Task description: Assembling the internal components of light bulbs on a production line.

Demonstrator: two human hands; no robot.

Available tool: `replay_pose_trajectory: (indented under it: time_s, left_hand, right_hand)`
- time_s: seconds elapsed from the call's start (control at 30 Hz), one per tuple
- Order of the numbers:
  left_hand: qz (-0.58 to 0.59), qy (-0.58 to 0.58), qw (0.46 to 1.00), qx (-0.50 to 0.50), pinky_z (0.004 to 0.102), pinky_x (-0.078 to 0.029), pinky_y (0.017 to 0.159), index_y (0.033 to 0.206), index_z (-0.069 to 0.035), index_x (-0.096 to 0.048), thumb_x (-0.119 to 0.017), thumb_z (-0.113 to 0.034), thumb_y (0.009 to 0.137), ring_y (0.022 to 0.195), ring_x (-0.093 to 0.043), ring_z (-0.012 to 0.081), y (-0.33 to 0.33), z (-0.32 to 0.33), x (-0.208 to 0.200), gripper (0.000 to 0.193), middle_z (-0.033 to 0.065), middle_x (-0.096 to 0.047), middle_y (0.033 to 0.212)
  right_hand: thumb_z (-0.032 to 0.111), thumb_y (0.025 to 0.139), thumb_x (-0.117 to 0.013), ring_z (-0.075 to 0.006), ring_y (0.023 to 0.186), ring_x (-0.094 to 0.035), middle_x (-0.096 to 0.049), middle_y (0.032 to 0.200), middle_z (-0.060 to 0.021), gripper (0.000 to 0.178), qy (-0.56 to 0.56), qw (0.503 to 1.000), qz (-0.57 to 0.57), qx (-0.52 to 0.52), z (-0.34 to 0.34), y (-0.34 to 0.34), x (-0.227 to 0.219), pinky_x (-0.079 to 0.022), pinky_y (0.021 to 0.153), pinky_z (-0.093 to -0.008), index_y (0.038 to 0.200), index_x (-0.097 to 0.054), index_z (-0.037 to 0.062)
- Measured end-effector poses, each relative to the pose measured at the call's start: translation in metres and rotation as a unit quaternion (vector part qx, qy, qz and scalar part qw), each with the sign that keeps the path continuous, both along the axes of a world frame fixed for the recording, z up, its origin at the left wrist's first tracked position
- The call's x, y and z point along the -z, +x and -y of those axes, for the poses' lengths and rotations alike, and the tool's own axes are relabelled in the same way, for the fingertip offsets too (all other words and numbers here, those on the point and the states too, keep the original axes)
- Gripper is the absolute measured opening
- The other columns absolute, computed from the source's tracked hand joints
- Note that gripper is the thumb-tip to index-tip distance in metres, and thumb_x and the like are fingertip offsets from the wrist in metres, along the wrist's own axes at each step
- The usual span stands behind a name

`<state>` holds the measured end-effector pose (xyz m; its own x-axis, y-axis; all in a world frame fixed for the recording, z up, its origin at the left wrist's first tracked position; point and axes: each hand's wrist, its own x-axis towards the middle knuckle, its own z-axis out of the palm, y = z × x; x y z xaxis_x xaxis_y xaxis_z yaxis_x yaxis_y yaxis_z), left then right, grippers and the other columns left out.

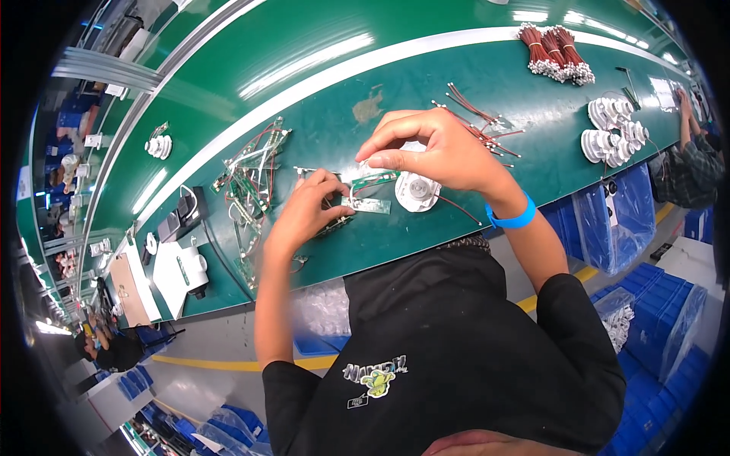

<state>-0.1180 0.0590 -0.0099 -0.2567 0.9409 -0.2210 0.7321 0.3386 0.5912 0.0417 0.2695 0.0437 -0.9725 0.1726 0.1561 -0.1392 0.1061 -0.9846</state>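
Lying between the hands (308, 209) (445, 152), green circuit boards (371, 206), white disc (417, 193) beside

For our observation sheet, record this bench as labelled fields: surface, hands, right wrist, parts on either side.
Surface: green table
Left hand: at the left end of a circuit board; grip unclear
Right hand: curled, partly hiding a white round part; hold unclear
Right wrist: blue wristband
Left side: tangled circuit boards and wires
Right side: loose wires, bundled wires, stacked white parts

Circuit boards (371, 206) and wire bundles (537, 49) on the green tabletop (327, 114), with blue crates (646, 304) at right, showed an electronics assembly workshop.
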Motion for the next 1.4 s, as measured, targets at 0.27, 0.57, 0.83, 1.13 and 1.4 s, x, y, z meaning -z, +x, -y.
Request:
replay_pose_trajectory:
  time_s: [0.27, 0.57, 0.83, 1.13, 1.4]
  left_hand:
    - [0.210, 0.091, 0.958, -0.171, 0.0285, -0.051, 0.085, 0.114, -0.004, -0.060, -0.075, -0.008, 0.084, 0.098, -0.065, 0.0122, -0.007, 0.007, -0.010, 0.034, 0.0093, -0.071, 0.111]
    - [0.366, 0.351, 0.819, -0.267, 0.0317, -0.050, 0.092, 0.129, 0.004, -0.053, -0.063, 0.002, 0.089, 0.101, -0.064, 0.0191, 0.025, 0.007, -0.006, 0.041, 0.0132, -0.066, 0.108]
    - [0.240, 0.313, 0.871, -0.293, 0.0257, -0.046, 0.090, 0.132, 0.009, -0.052, -0.043, -0.016, 0.102, 0.099, -0.060, 0.0124, 0.058, -0.003, -0.023, 0.040, 0.0120, -0.063, 0.119]
    - [0.419, 0.316, 0.786, -0.327, 0.0220, -0.043, 0.069, 0.132, 0.002, -0.056, -0.050, -0.018, 0.103, 0.076, -0.050, 0.0068, 0.073, -0.010, -0.022, 0.036, 0.0020, -0.060, 0.093]
    - [0.361, 0.294, 0.832, -0.301, 0.0233, -0.043, 0.072, 0.135, 0.004, -0.053, -0.051, -0.021, 0.102, 0.080, -0.051, 0.0092, 0.073, 0.003, -0.008, 0.042, 0.0047, -0.054, 0.113]
  right_hand:
    - [0.007, 0.084, -0.072, -0.0134, 0.078, -0.063, -0.067, 0.086, -0.0063, 0.010, 0.055, 0.996, -0.030, 0.060, 0.006, 0.004, 0.004, -0.048, 0.069, -0.0261, 0.092, -0.073, 0.0009]
    - [0.005, 0.077, -0.074, -0.0237, 0.078, -0.065, -0.068, 0.086, -0.0067, 0.013, 0.272, 0.923, -0.230, 0.146, 0.029, -0.009, 0.025, -0.052, 0.068, -0.0338, 0.089, -0.070, 0.0058]
    - [0.005, 0.072, -0.077, -0.0226, 0.077, -0.062, -0.065, 0.084, -0.0043, 0.014, 0.280, 0.902, -0.270, 0.190, 0.036, -0.012, 0.019, -0.051, 0.067, -0.0335, 0.083, -0.069, 0.0065]
    - [0.008, 0.071, -0.077, -0.0221, 0.075, -0.061, -0.064, 0.081, -0.0037, 0.014, 0.299, 0.908, -0.228, 0.186, 0.045, -0.012, 0.034, -0.049, 0.064, -0.0337, 0.083, -0.070, 0.0067]
    - [0.008, 0.072, -0.078, -0.0222, 0.076, -0.062, -0.066, 0.083, -0.0036, 0.014, 0.279, 0.916, -0.222, 0.182, 0.044, -0.010, 0.037, -0.049, 0.065, -0.0334, 0.084, -0.071, 0.0070]
